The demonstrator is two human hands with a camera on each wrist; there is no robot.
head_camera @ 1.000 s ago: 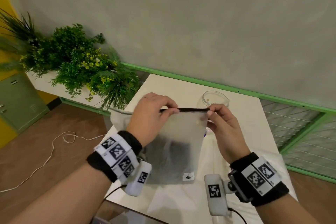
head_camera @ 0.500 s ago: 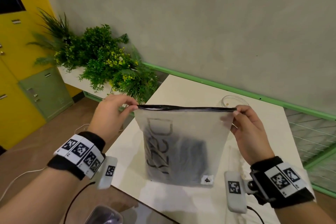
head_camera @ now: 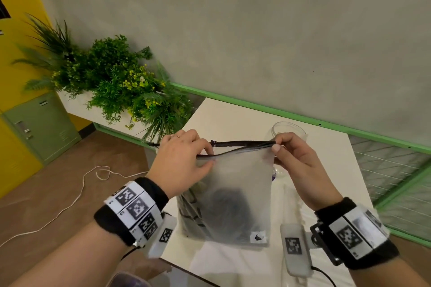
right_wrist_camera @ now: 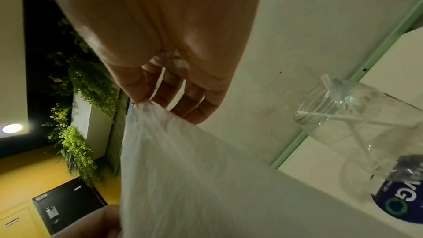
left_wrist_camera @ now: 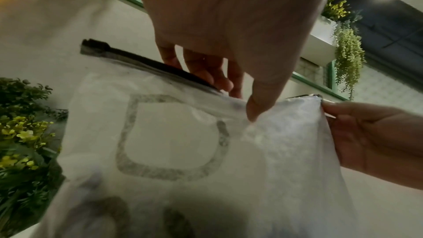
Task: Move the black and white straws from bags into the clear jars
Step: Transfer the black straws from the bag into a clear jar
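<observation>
The table (head_camera: 224, 119) runs from the middle of the head view toward 5 o'clock, its far edge along the green-trimmed wall. Over its near half hangs the frosted bag (head_camera: 235, 196), held upright in the air, a dark mass showing through its lower half that is too blurred to name as straws. Half a second ago the black zip strip ran straight and closed between the two hands; now its near lip dips away from the far lip at the 9 o'clock end, so the mouth has begun to part there. The bag also looks narrower than before, because the left hand (head_camera: 184, 158) has come inward from the bag's corner and now pinches the near lip, thumb in front, fingers behind. The right hand (head_camera: 296, 163) still pinches the top corner at 3 o'clock, thumb against fingertips. The hands are clearly closer together than in the earlier frame. The clear jar (head_camera: 289, 129) stands on the table just behind the right hand, at about 1 o'clock from the bag; the right wrist view shows white straws (right_wrist_camera: 350, 119) leaning inside it.
</observation>
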